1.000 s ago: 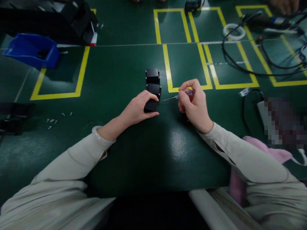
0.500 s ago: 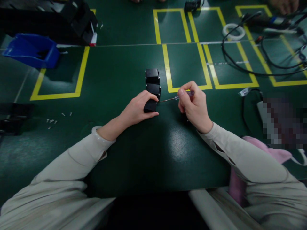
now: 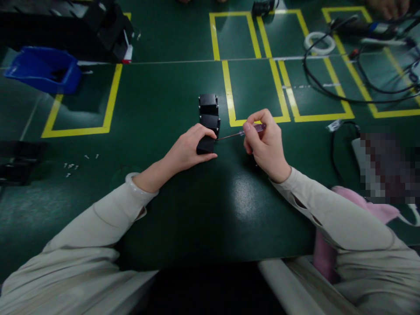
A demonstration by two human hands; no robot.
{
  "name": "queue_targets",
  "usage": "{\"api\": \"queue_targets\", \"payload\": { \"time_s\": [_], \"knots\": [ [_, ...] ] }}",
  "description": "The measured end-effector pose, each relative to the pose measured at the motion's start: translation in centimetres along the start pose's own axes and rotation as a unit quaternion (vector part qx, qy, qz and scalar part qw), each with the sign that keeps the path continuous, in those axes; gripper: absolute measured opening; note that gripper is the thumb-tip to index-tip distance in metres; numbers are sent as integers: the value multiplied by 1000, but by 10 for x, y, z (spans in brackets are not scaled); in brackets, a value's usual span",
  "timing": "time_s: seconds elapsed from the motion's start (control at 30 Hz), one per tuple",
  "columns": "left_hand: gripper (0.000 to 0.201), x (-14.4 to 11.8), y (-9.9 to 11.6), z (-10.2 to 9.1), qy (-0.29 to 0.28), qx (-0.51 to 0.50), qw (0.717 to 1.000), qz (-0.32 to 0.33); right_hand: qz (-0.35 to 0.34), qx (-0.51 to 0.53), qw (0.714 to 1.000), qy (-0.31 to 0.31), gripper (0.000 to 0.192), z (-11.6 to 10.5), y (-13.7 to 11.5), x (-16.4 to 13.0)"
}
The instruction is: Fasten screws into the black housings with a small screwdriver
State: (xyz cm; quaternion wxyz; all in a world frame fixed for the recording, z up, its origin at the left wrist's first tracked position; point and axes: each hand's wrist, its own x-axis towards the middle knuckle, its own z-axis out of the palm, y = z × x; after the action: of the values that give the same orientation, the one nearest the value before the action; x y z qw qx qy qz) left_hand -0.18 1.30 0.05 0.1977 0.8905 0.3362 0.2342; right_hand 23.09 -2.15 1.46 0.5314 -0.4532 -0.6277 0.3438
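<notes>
My left hand (image 3: pixel 188 148) is closed around a small black block (image 3: pixel 205 145) on the green tabletop, thumb and fingers on opposite sides of it. Between the fingers of my right hand (image 3: pixel 266 146) is a screwdriver (image 3: pixel 259 128) with a clear purplish handle. Its thin shaft points left, and the tip meets the right side of the held block near its upper corner. Beyond that block, two similar black blocks (image 3: pixel 208 101) stand in a row, with small shiny screws at their sides. A dark piece with a bright spot is mostly hidden under my right hand.
Several loose screws (image 3: pixel 70 166) lie at left. A blue bin (image 3: pixel 44 70) and black equipment (image 3: pixel 105 30) stand at the back left. Yellow tape outlines mark the table. At right are a tape roll (image 3: pixel 320 43), black cables (image 3: pixel 331 89), a pink item (image 3: pixel 364 203) and another person's hand (image 3: pixel 390 8).
My right hand has shifted very slightly, and the screwdriver handle shows a little more beyond the fingers. The left hand and the blocks have stayed in place.
</notes>
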Motion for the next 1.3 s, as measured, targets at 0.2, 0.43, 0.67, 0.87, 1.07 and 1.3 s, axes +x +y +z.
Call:
{"api": "queue_targets", "payload": {
  "time_s": [0.2,0.43,0.67,0.87,1.07,1.3],
  "knots": [
    [40,0,-1,0,1,3,1000,1,1,9,1000,1,25,0,1,0],
    [39,0,1,-1,-11,1,1000,-15,2,7,1000,-4,23,0,1,0],
    [39,0,1,0,-3,5,1000,-9,-4,8,1000,-5,27,0,0,0],
    [38,0,0,0,5,2,1000,7,-13,21,1000,-2,22,0,2,0],
    [39,0,0,1,3,5,1000,3,-6,1,1000,-10,26,-1,1,0],
    [38,0,0,0,7,4,1000,8,-5,24,1000,-3,25,0,2,0]
  ]
}}
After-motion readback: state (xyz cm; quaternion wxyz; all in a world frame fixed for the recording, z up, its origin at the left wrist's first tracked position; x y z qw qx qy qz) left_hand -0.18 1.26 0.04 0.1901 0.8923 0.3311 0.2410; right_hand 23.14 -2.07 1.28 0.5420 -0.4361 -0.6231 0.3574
